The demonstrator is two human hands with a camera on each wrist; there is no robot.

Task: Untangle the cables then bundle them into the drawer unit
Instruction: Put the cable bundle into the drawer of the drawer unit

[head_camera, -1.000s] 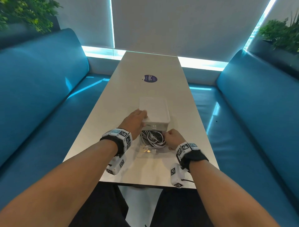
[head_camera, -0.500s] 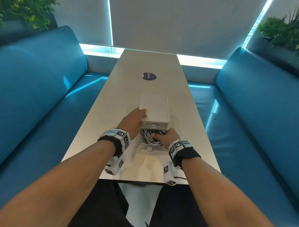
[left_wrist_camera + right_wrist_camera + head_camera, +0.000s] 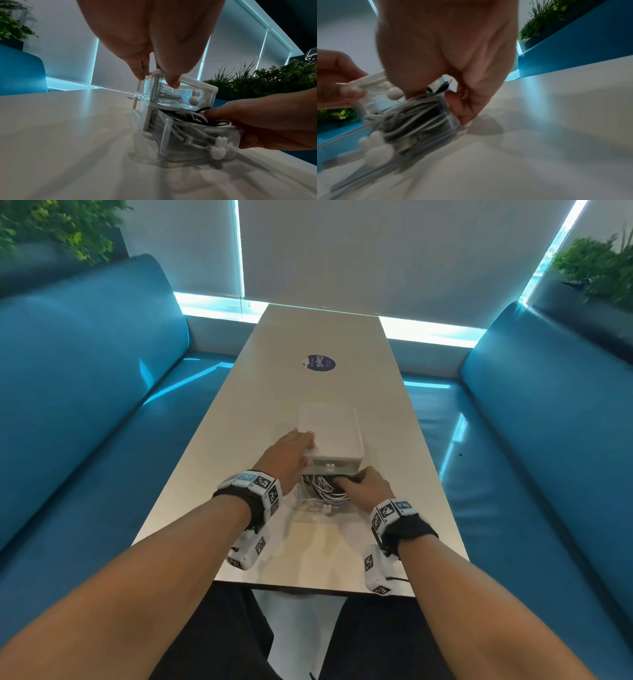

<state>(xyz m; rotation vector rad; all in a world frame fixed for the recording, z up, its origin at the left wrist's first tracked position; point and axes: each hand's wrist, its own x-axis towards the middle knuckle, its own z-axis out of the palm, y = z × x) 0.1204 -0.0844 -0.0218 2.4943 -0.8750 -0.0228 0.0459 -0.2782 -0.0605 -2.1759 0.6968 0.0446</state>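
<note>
The small drawer unit (image 3: pixel 330 436) has a white top and clear drawers with white bunny knobs, and it stands on the table near me. Its lower drawer (image 3: pixel 197 148) is pulled out toward me and holds a heap of white and black cables (image 3: pixel 188 121). My left hand (image 3: pixel 157 77) pinches the unit's top front left corner. My right hand (image 3: pixel 363 489) reaches in from the right. Its curled fingers lie over the cables (image 3: pixel 412 117) in the drawer and its thumb (image 3: pixel 457 108) rests against the drawer's outer wall. The upper drawer (image 3: pixel 180 94) is pushed in and holds more cable.
The long white table (image 3: pixel 308 556) has a round purple sticker (image 3: pixel 319 362) further back. Blue padded benches (image 3: pixel 85 405) run along both sides, with plants (image 3: pixel 596 265) behind them at the corners. The table's near edge is just below my wrists.
My right hand has moved from beside the drawer's right wall to over the cables inside it. My left hand has stayed on the unit's top corner.
</note>
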